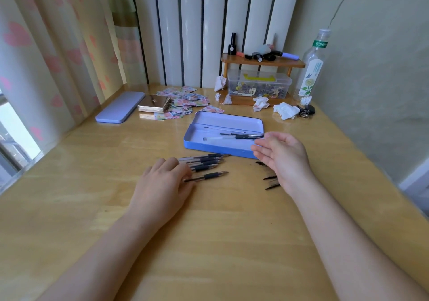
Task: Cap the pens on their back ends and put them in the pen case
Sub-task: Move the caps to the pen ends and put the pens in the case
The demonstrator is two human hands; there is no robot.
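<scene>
An open blue pen case (197, 144) lies in the middle of the wooden desk, with two pens (234, 136) inside it. Several uncapped pens with black grips (206, 165) lie in a row in front of the case, tips pointing right. My left hand (162, 182) rests palm down on their back ends, fingers flat. My right hand (282, 156) hovers at the case's near right corner, fingers apart and holding nothing. Black pen caps (270, 178) lie on the desk partly hidden under my right hand.
A purple case lid (120, 106) lies at the back left beside a small box (154, 104) and scattered stickers (185, 102). At the back right stand a wooden shelf (262, 62) with a clear box, crumpled tissues (285, 110) and a plastic bottle (311, 68).
</scene>
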